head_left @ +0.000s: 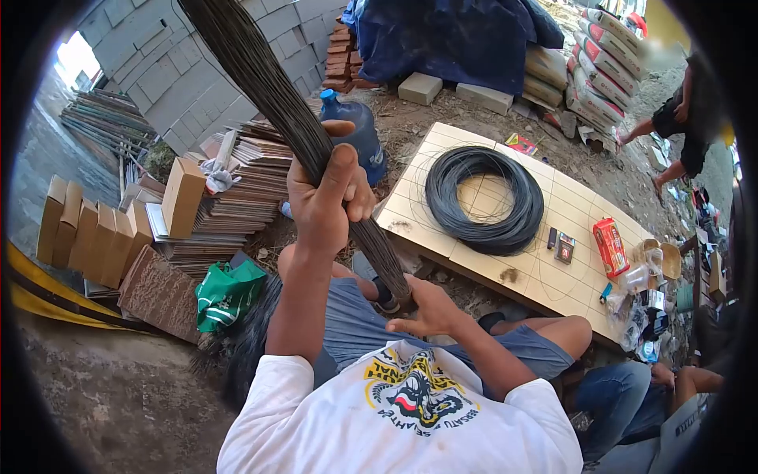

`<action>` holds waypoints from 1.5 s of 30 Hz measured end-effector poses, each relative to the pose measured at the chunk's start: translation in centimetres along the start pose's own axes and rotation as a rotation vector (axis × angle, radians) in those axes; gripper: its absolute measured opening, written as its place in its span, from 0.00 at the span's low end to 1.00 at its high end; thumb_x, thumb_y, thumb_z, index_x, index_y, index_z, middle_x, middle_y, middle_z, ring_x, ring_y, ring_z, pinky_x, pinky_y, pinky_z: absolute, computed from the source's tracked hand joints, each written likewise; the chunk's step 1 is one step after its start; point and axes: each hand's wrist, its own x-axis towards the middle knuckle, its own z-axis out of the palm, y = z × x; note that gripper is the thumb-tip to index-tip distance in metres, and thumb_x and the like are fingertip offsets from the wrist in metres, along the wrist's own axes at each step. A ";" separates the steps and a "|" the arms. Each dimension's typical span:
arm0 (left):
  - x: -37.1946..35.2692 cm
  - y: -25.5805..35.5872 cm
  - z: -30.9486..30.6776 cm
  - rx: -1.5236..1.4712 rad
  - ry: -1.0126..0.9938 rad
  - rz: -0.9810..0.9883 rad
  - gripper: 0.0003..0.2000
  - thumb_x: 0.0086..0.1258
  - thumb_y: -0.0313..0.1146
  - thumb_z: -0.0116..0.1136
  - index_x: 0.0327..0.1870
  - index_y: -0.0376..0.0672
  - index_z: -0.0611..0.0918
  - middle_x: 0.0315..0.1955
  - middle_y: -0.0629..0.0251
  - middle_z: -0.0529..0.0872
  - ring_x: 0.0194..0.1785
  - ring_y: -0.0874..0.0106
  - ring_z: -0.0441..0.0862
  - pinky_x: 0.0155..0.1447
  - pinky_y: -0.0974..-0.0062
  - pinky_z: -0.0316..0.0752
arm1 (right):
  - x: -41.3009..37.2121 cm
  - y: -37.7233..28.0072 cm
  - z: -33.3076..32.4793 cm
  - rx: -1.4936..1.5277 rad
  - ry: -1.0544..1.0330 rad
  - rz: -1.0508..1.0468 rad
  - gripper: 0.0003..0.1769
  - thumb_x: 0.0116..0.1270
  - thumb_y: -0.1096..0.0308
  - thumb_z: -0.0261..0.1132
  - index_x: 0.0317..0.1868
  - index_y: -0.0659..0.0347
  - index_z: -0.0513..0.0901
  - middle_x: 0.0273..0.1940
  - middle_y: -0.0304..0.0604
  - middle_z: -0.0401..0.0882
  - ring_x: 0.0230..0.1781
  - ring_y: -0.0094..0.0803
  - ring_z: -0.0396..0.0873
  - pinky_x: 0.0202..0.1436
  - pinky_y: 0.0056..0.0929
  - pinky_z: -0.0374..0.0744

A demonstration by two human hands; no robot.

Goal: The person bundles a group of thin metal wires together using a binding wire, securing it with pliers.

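Note:
A long bundle of dark wire (264, 83) slants from the top of the view down toward my lap. My left hand (335, 189) is raised and closed around its middle, thumb pointing up along it. Low down, my right hand (433, 306) is at the bundle's bottom end, which lies between its thumb and fingers; the thumb sticks out to the left and the fingertips are partly hidden. A coil of dark wire (438, 189) lies flat on the tiled tabletop (474, 272) ahead and to the right.
Stacked tiles (225, 217), cardboard boxes (101, 237) and a green bag (229, 294) are at left. Behind stands a blue water jug (359, 130). The tabletop holds a cigarette pack (564, 247) and a red snack packet (610, 246). Other people are at right.

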 end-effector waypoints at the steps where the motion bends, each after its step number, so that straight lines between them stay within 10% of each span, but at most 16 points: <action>1: 0.0 0.0 -0.2 0.084 0.023 0.024 0.19 0.76 0.37 0.58 0.60 0.35 0.73 0.18 0.77 0.68 0.15 0.84 0.66 0.19 0.81 0.65 | 1.1 -1.2 -1.6 -0.124 -0.010 -0.274 0.47 0.60 0.43 0.73 0.70 0.65 0.65 0.52 0.65 0.77 0.53 0.51 0.81 0.56 0.40 0.77; 4: -0.3 -0.3 0.2 0.153 0.050 0.026 0.18 0.77 0.37 0.58 0.59 0.35 0.74 0.18 0.78 0.66 0.15 0.86 0.64 0.19 0.82 0.64 | 3.2 -6.1 -4.3 -0.004 0.043 -0.213 0.60 0.58 0.39 0.73 0.77 0.64 0.51 0.63 0.69 0.66 0.64 0.56 0.71 0.66 0.42 0.70; 7: -0.9 -0.9 2.0 0.203 0.149 0.026 0.15 0.77 0.35 0.57 0.57 0.37 0.74 0.17 0.78 0.66 0.15 0.85 0.64 0.19 0.82 0.63 | 6.4 -8.7 -2.9 -0.017 0.145 -0.258 0.58 0.56 0.43 0.76 0.74 0.66 0.53 0.57 0.58 0.76 0.59 0.49 0.78 0.59 0.42 0.75; 9: -1.5 -0.7 2.6 0.234 0.169 0.030 0.14 0.76 0.35 0.57 0.57 0.37 0.74 0.17 0.77 0.66 0.14 0.85 0.64 0.19 0.82 0.63 | 7.0 -10.2 -2.2 0.132 0.127 -0.050 0.38 0.63 0.58 0.73 0.64 0.65 0.61 0.34 0.56 0.83 0.34 0.58 0.84 0.38 0.45 0.80; 11: -1.7 -0.7 2.9 0.281 0.182 0.046 0.14 0.77 0.34 0.57 0.56 0.38 0.73 0.17 0.77 0.66 0.14 0.85 0.63 0.19 0.82 0.62 | 6.8 -9.2 -0.8 0.142 0.151 -0.133 0.29 0.68 0.66 0.64 0.62 0.65 0.59 0.31 0.63 0.80 0.34 0.65 0.80 0.35 0.52 0.77; 19: -2.9 1.6 1.6 0.391 -0.171 0.039 0.17 0.78 0.32 0.52 0.59 0.31 0.66 0.17 0.72 0.68 0.12 0.85 0.63 0.16 0.86 0.58 | 6.3 -9.5 0.0 0.048 -0.014 -0.189 0.24 0.66 0.67 0.64 0.53 0.65 0.60 0.25 0.58 0.76 0.27 0.63 0.79 0.27 0.53 0.74; 30: -2.2 0.3 2.1 0.696 -0.168 0.044 0.16 0.79 0.32 0.51 0.59 0.30 0.68 0.16 0.72 0.68 0.14 0.86 0.62 0.19 0.86 0.56 | 6.9 -8.8 -1.3 -0.093 0.011 -0.185 0.23 0.64 0.71 0.62 0.53 0.65 0.59 0.24 0.58 0.76 0.28 0.65 0.79 0.29 0.56 0.76; 34: -1.7 -0.1 1.9 0.539 -0.192 -0.047 0.20 0.78 0.35 0.54 0.60 0.30 0.65 0.23 0.70 0.70 0.17 0.84 0.68 0.23 0.84 0.64 | 5.8 -8.9 -3.1 -0.073 0.003 -0.135 0.31 0.64 0.67 0.65 0.57 0.76 0.58 0.30 0.64 0.79 0.34 0.65 0.80 0.34 0.55 0.75; 38: -1.1 -0.6 4.6 0.223 -0.204 -0.046 0.20 0.78 0.35 0.54 0.60 0.30 0.65 0.23 0.71 0.71 0.19 0.83 0.70 0.26 0.82 0.69 | 4.6 -8.7 -3.9 0.149 0.172 -0.190 0.26 0.65 0.65 0.67 0.57 0.61 0.64 0.32 0.58 0.81 0.36 0.60 0.82 0.37 0.49 0.77; 45: 1.0 -1.7 2.9 -0.428 -0.448 -0.140 0.24 0.78 0.44 0.55 0.62 0.35 0.66 0.31 0.66 0.74 0.28 0.75 0.79 0.37 0.72 0.79 | 5.1 -9.0 -3.4 0.300 0.219 -0.062 0.15 0.70 0.65 0.66 0.50 0.61 0.73 0.25 0.43 0.80 0.25 0.32 0.81 0.31 0.33 0.76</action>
